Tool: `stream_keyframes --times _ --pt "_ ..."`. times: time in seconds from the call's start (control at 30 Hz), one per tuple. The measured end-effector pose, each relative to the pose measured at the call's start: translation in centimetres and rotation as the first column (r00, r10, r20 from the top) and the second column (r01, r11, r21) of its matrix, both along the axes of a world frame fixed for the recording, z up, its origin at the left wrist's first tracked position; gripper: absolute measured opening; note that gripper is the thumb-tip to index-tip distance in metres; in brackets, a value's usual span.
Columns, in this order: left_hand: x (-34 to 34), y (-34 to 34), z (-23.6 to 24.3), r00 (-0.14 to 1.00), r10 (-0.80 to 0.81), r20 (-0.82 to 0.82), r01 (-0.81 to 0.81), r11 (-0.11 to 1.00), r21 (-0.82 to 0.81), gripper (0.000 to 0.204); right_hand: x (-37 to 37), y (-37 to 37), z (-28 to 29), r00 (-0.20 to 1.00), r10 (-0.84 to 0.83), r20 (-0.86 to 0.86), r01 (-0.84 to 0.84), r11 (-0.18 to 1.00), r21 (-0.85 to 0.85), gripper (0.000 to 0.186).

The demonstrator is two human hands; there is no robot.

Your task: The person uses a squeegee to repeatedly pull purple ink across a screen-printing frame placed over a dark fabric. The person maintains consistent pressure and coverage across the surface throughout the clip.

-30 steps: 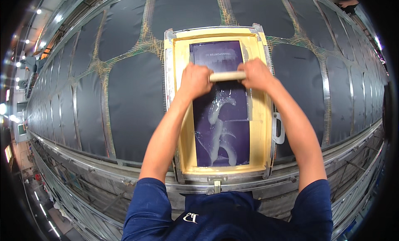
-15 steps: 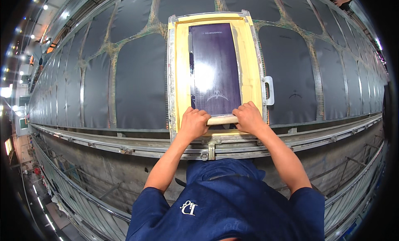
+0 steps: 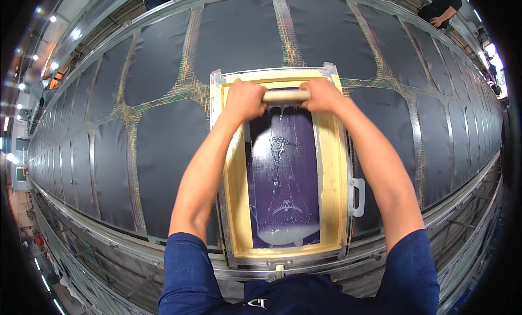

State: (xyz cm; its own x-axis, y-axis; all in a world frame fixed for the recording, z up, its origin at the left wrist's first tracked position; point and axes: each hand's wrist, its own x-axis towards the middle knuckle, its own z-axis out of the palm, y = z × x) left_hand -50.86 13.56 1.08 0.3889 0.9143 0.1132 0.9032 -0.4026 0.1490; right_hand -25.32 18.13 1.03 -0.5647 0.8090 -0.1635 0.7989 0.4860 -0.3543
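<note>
A printing screen (image 3: 280, 253) with a metal frame and yellow-taped borders lies on the long table in front of me. Its middle is a shiny purple mesh (image 3: 298, 168) bearing a pale curved mark. Whitish ink (image 3: 288, 234) pools at the near end, with wet streaks and droplets up the middle. My left hand (image 3: 244, 100) and my right hand (image 3: 323, 95) are closed round the two ends of a squeegee (image 3: 285, 96) with a pale rounded handle, at the screen's far end. Its blade is mostly hidden under the handle.
Dark grey fabric panels (image 3: 168, 152) cover the table in rows, with yellowish-green gridded strips between them. A white handle (image 3: 356, 197) sticks out from the screen's right side. Metal rails (image 3: 375, 256) run along the near edge. Another person (image 3: 443, 10) stands beyond the table at far right.
Both hands have carried the squeegee from the screen's near end to its far end. Whitish ink and wet streaks now show on the mesh. The view has tilted, so the screen appears lower.
</note>
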Motion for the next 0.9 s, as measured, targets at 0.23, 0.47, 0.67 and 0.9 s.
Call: stream_keyframes --times 0.23,0.47,0.67,0.9 --pt "-1.3 5.2 -0.9 0.995 0.064 0.071 -0.057 0.994 -0.091 0.031 -2.1 5.2 0.1 0.999 -0.029 0.026 0.03 0.998 -0.053 0.034" --pt "-0.1 -1.2 -1.7 0.997 0.031 0.076 -0.024 0.995 -0.094 0.023 -0.4 -1.4 -0.6 1.0 -0.009 -0.016 0.008 0.999 -0.052 0.032" --pt "2.2 -16.7 -1.5 0.99 0.0 0.141 0.018 0.992 -0.128 0.009 2.7 -16.4 -1.6 0.991 0.073 -0.112 -0.069 0.997 0.042 0.022" --pt "5.6 -36.2 -1.2 0.989 0.013 0.149 0.009 0.989 -0.15 0.037 6.4 -35.2 -0.9 0.989 0.099 -0.11 -0.105 0.993 -0.048 0.034"
